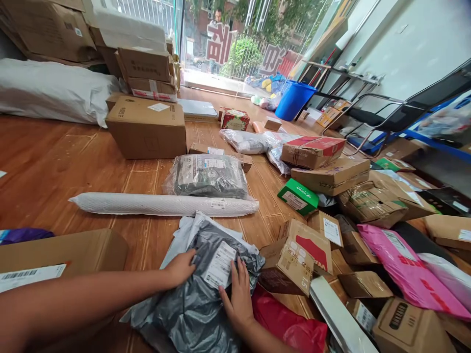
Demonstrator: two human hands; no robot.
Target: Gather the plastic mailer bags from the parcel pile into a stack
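Note:
A grey plastic mailer bag [191, 304] with a white shipping label [220, 264] lies on the wooden floor in front of me. My left hand [180, 267] presses on its left upper edge, fingers curled over the plastic. My right hand [237, 294] lies flat on the bag just right of the label, fingers spread. A white mailer [176, 240] shows from underneath the grey one. Neither hand lifts anything.
A long white wrapped tube [158, 204] lies across the floor beyond the bag, with a clear-wrapped dark parcel [208, 176] behind it. A cardboard box [59, 257] sits at my left. Several cartons, a pink mailer [405, 267] and a red bag [290, 323] crowd the right. A blue bin [292, 100] stands near the door.

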